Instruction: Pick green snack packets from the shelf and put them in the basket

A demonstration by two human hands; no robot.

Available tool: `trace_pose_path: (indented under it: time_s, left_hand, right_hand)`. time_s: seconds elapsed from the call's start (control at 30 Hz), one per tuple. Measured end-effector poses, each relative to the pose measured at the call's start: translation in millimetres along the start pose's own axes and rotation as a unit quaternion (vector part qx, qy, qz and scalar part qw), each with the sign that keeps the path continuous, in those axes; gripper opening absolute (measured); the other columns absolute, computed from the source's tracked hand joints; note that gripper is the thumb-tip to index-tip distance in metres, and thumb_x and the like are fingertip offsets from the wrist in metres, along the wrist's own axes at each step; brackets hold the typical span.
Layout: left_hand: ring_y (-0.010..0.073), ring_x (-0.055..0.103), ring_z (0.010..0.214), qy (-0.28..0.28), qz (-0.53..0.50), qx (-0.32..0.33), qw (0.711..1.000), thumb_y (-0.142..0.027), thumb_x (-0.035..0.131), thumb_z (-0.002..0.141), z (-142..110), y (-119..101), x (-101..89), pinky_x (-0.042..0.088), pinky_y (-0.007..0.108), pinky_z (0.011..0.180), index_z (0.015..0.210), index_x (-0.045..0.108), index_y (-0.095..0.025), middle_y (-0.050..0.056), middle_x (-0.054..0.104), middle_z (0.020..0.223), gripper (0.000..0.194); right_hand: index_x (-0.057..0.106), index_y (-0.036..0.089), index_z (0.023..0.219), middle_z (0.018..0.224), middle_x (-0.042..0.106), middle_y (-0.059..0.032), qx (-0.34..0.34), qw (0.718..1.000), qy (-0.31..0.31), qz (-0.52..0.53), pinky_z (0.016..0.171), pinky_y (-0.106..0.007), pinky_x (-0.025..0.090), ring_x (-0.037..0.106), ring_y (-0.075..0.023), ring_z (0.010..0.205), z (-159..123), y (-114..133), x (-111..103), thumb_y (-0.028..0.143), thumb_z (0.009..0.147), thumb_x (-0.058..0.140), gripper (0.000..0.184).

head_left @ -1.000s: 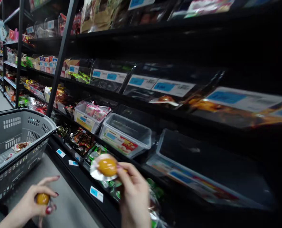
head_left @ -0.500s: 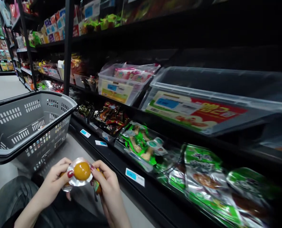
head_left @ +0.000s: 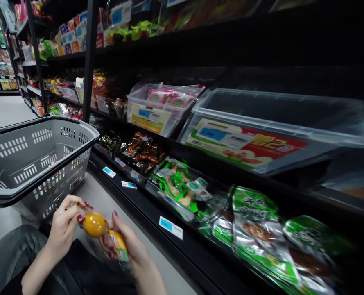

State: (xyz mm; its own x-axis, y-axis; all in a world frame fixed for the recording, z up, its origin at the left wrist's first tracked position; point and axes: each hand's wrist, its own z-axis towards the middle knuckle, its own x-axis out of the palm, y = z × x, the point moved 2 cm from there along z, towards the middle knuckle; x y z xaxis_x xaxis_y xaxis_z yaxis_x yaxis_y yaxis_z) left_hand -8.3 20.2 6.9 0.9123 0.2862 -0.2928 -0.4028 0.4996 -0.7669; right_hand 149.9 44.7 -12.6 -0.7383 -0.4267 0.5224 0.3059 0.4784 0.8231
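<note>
My left hand [head_left: 63,224] is closed on a clear-wrapped, round orange snack [head_left: 93,224], pinching it at the fingertips. My right hand [head_left: 129,246] lies just right of it with the palm turned up, and a second packet [head_left: 119,248] with orange and green print rests in its curled fingers. Both hands sit low in the view, above my lap in grey trousers. A grey shopping basket [head_left: 31,155] with a black rim hangs to the left of my hands.
Black store shelves run along the right. The lowest shelf holds green snack packs [head_left: 255,221] and dark red ones [head_left: 140,152]. Above stand a clear bin [head_left: 261,135] with a red label and a bin of pink packets [head_left: 161,104]. Grey aisle floor [head_left: 3,112] extends left.
The view dropped from the upper shelves to the lowest ones. My hands came together over my lap; the orange snack passed from my right hand to my left, and the right now holds another packet.
</note>
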Motion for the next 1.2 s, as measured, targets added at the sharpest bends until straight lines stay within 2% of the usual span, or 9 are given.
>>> trace_pose_path:
  time_s: [0.17,0.23,0.3,0.37,0.47,0.53,0.7,0.93,1.2]
  left_hand:
    - [0.0209,0.058,0.092,-0.038,0.018,0.165,0.985,-0.031,0.043,0.088,-6.7,1.7,-4.0,0.047,0.031,0.078,0.072,0.062,-0.02,0.005,0.05,0.09,0.027]
    - [0.021,0.057,0.092,-0.045,0.027,0.175,0.983,-0.038,0.038,0.089,-6.6,1.1,-4.1,0.047,0.032,0.078,0.081,0.063,-0.022,0.005,0.049,0.092,0.03]
    - [0.0212,0.056,0.089,-0.038,0.024,0.119,0.992,-0.049,0.033,0.087,-4.6,0.7,-3.0,0.046,0.032,0.076,0.089,0.062,-0.022,0.007,0.05,0.095,0.039]
    - [0.0213,0.055,0.083,-0.021,-0.01,0.025,0.999,-0.058,0.03,0.083,-2.4,0.0,-0.4,0.044,0.032,0.073,0.088,0.062,-0.02,0.008,0.051,0.094,0.05]
    - [0.0189,0.05,0.072,0.014,-0.118,-0.092,0.989,-0.063,0.018,0.083,-1.3,-3.5,5.7,0.041,0.029,0.061,0.077,0.062,-0.018,0.006,0.051,0.085,0.063]
    - [0.0183,0.048,0.071,0.022,-0.156,-0.115,0.981,-0.061,0.019,0.084,-0.9,-7.1,8.2,0.039,0.027,0.06,0.078,0.062,-0.018,0.005,0.051,0.083,0.061]
    - [0.0179,0.05,0.076,0.01,-0.128,-0.139,0.982,-0.04,0.043,0.087,2.2,-11.7,8.1,0.039,0.025,0.068,0.08,0.064,-0.017,0.004,0.054,0.082,0.032]
    - [0.0155,0.048,0.072,0.029,-0.182,-0.241,0.953,-0.041,0.045,0.086,0.5,-9.1,17.8,0.039,0.024,0.063,0.079,0.061,-0.017,0.001,0.051,0.077,0.03]
    - [0.011,0.041,0.059,0.035,-0.23,-0.301,0.925,-0.047,0.047,0.082,-2.4,-2.4,27.5,0.033,0.021,0.049,0.067,0.054,-0.016,-0.002,0.045,0.071,0.035]
  right_hand:
    - [0.051,0.017,0.057,0.035,0.046,0.0066,0.106,0.992,0.008,0.07,0.033,-0.017,0.029,0.039,-0.0057,0.028,-3.9,-4.7,5.4,0.045,0.053,0.075,0.038]
    - [0.052,0.016,0.057,0.035,0.046,0.0072,0.1,0.993,-0.003,0.058,0.035,-0.017,0.03,0.038,-0.0049,0.029,-5.8,-1.2,7.6,0.041,0.05,0.077,0.036]
    - [0.052,0.015,0.053,0.037,0.047,0.0059,0.044,0.999,-0.011,0.008,0.037,-0.017,0.028,0.038,-0.0039,0.032,-7.0,5.0,9.6,0.041,0.051,0.077,0.036]
    - [0.052,0.015,0.05,0.038,0.047,0.0044,-0.036,0.997,-0.018,-0.069,0.04,-0.018,0.027,0.038,-0.0041,0.036,-8.8,12.7,11.4,0.043,0.055,0.074,0.037]
    - [0.053,0.015,0.051,0.043,0.049,0.0026,-0.128,0.972,-0.052,-0.188,0.043,-0.02,0.027,0.04,-0.0061,0.041,-13.1,23.4,12.3,0.046,0.063,0.069,0.037]
    - [0.054,0.015,0.053,0.047,0.05,0.0018,-0.146,0.958,-0.067,-0.239,0.042,-0.02,0.028,0.04,-0.0069,0.042,-15.3,28.0,12.7,0.047,0.067,0.065,0.037]
    - [0.05,0.016,0.053,0.045,0.047,0.003,-0.117,0.947,-0.088,-0.286,0.039,-0.02,0.024,0.036,-0.0063,0.039,-14.7,32.0,13.1,0.047,0.069,0.06,0.036]
    - [0.053,0.015,0.053,0.046,0.047,0.0028,-0.079,0.951,-0.045,-0.294,0.042,-0.02,0.024,0.037,-0.0068,0.043,-15.2,33.0,6.3,0.038,0.071,0.058,0.03]
    - [0.062,0.013,0.063,0.052,0.05,0.0016,-0.016,0.967,-0.02,-0.253,0.044,-0.02,0.026,0.041,-0.0068,0.047,-13.8,28.9,-1.1,0.034,0.069,0.06,0.022]
